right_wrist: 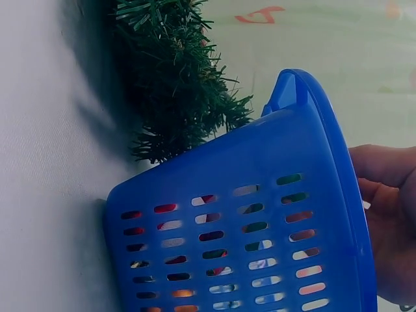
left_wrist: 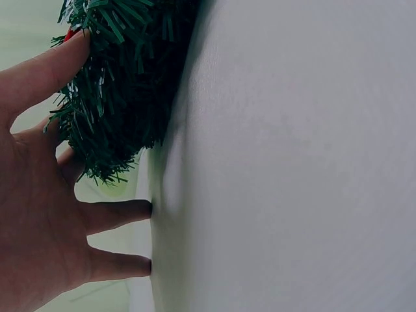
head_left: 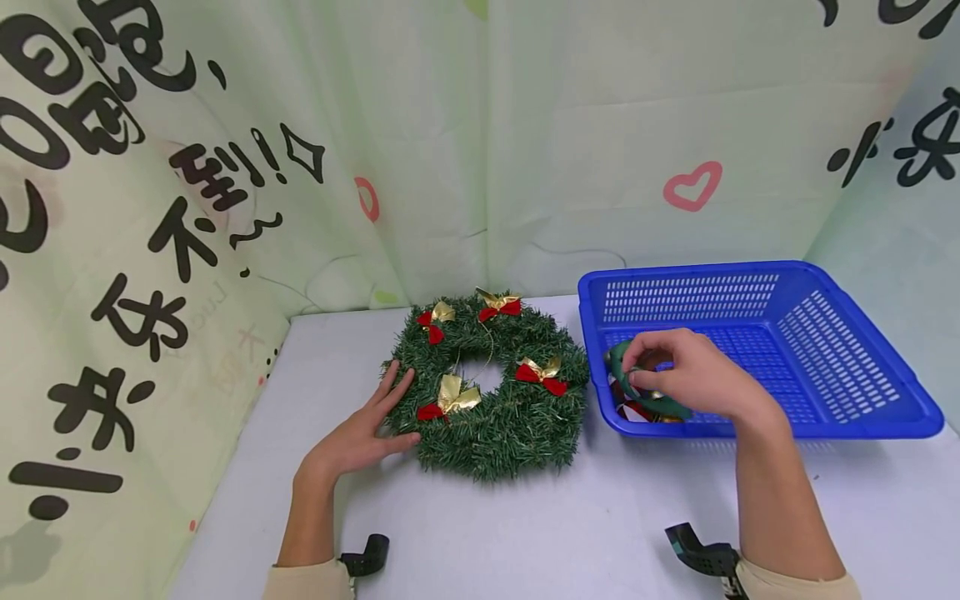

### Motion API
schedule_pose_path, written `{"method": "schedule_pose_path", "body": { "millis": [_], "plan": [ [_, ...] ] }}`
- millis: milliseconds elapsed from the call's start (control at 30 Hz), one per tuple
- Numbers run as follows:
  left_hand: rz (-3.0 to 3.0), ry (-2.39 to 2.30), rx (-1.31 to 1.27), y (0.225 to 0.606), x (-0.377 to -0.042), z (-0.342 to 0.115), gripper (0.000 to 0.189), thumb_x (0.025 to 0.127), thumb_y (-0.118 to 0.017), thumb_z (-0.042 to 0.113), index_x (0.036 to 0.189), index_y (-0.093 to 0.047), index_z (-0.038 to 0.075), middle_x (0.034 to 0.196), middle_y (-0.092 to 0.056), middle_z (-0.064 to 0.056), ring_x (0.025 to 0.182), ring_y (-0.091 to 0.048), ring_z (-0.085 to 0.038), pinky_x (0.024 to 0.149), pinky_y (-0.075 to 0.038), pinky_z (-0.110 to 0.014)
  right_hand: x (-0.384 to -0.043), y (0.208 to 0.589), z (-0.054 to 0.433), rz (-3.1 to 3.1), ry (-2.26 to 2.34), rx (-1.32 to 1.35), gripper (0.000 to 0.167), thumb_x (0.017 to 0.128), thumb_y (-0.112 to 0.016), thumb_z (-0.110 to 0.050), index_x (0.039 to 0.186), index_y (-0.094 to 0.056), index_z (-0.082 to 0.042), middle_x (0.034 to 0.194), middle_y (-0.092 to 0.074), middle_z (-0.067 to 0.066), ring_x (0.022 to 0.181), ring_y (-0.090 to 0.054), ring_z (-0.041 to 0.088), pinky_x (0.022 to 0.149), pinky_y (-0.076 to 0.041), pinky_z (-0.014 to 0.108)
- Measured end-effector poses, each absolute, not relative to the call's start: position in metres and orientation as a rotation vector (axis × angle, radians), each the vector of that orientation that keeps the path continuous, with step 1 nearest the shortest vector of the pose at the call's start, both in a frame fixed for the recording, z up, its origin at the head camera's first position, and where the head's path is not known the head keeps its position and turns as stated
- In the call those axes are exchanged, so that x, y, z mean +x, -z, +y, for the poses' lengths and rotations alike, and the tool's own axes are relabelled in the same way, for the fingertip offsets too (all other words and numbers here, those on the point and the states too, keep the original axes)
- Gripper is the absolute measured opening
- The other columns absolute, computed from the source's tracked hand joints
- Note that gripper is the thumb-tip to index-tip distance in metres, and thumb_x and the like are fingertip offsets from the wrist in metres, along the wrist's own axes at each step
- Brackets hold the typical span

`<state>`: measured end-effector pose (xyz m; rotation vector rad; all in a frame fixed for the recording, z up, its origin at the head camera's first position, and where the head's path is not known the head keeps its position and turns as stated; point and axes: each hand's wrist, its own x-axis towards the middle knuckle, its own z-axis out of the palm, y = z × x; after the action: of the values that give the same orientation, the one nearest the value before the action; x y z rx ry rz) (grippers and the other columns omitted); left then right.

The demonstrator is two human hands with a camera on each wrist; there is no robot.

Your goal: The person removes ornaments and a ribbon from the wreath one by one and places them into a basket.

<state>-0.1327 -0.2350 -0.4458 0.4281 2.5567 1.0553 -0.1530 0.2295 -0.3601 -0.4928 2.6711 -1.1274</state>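
Observation:
A green wreath (head_left: pixel 495 437) with several red and gold bows (head_left: pixel 538 377) lies on the white table. My left hand (head_left: pixel 362 433) rests at its left edge with fingers spread, thumb and index touching the branches. In the left wrist view, two fingertips (left_wrist: pixel 144 209) of this hand reach down to the tabletop beside the wreath (left_wrist: pixel 123 84). My right hand (head_left: pixel 693 371) reaches into the left end of the blue basket (head_left: pixel 750 431), thumb and fingers pinching a dark green, curved ornament (head_left: pixel 663 406). Red, white and gold pieces show under it, partly hidden.
The basket's perforated wall (right_wrist: pixel 221 156) stands close beside the wreath (right_wrist: pixel 175 78) in the right wrist view, with colourful items showing through its slots. A pale printed curtain (head_left: pixel 525 167) hangs behind the table (head_left: pixel 510 533) and along its left side.

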Motion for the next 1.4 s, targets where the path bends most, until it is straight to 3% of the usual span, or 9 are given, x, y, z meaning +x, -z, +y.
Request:
{"method": "schedule_pose_path", "body": {
  "millis": [300, 533, 867, 1400],
  "plan": [
    [2.558, -1.050, 0.435, 0.445, -0.133, -0.235, 0.096, 0.099, -0.071, 0.039, 0.169, -0.006, 0.032, 0.176, 0.015, 0.004, 0.161, -0.005, -0.040, 0.118, -0.027, -0.072, -0.153, 0.364, 0.229, 2.597, 0.996, -0.537, 0.005, 0.094, -0.074, -0.010, 0.096, -0.073, -0.014, 0.098, -0.073, 0.000, 0.091, -0.064, 0.018, 0.077, -0.054, 0.035],
    [2.556, -1.053, 0.440, 0.446, -0.133, -0.235, 0.096, 0.099, -0.071, 0.039, 0.169, -0.005, 0.032, 0.176, 0.016, 0.004, 0.162, -0.005, -0.039, 0.118, -0.027, -0.072, -0.151, 0.366, 0.228, 2.553, 0.952, -0.571, 0.011, 0.090, -0.078, -0.007, 0.094, -0.070, -0.013, 0.092, -0.070, -0.001, 0.087, -0.063, 0.017, 0.072, -0.054, 0.031],
    [2.559, -1.053, 0.439, 0.445, -0.133, -0.235, 0.096, 0.099, -0.071, 0.039, 0.169, -0.005, 0.032, 0.176, 0.016, 0.004, 0.161, -0.005, -0.040, 0.118, -0.026, -0.073, -0.148, 0.364, 0.229, 2.551, 0.855, -0.568, 0.012, 0.086, -0.080, -0.006, 0.091, -0.071, -0.013, 0.089, -0.071, -0.002, 0.086, -0.064, 0.016, 0.077, -0.054, 0.034],
    [2.560, -1.050, 0.442, 0.445, -0.132, -0.235, 0.095, 0.100, -0.070, 0.039, 0.169, -0.005, 0.032, 0.176, 0.016, 0.004, 0.161, -0.007, -0.040, 0.117, -0.028, -0.072, -0.138, 0.357, 0.234, 2.627, 0.725, -0.523, 0.007, 0.090, -0.076, -0.008, 0.093, -0.075, -0.015, 0.091, -0.070, -0.003, 0.088, -0.061, 0.019, 0.076, -0.052, 0.036]
  ]
}}
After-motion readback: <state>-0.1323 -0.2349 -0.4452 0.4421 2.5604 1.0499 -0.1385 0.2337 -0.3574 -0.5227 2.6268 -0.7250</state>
